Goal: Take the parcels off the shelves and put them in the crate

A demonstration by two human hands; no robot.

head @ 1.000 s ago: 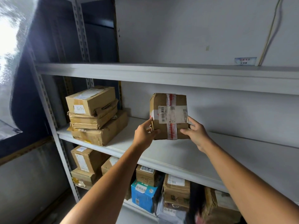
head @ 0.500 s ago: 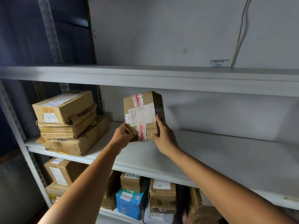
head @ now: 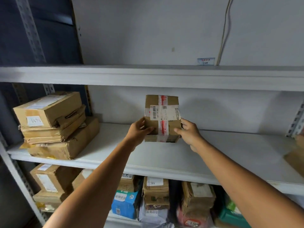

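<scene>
A small brown cardboard parcel (head: 162,117) with red-and-white tape and a white barcode label is held up over the middle shelf (head: 164,162), its labelled face turned toward me. My left hand (head: 139,131) grips its lower left side. My right hand (head: 189,132) grips its lower right side, thumb on the front. The parcel's bottom edge is close above the shelf board; contact with the board cannot be told. No crate is in view.
A stack of three brown boxes (head: 54,124) sits at the shelf's left end. Another box corner (head: 296,155) shows at the right edge. The lower shelf holds several parcels, including a blue box (head: 125,203). An upper shelf board (head: 148,74) runs just above the held parcel.
The parcel has turned from a leftward tilt to nearly square with its label facing me. Both hands stay on it, and my view has shifted to the right along the shelf.
</scene>
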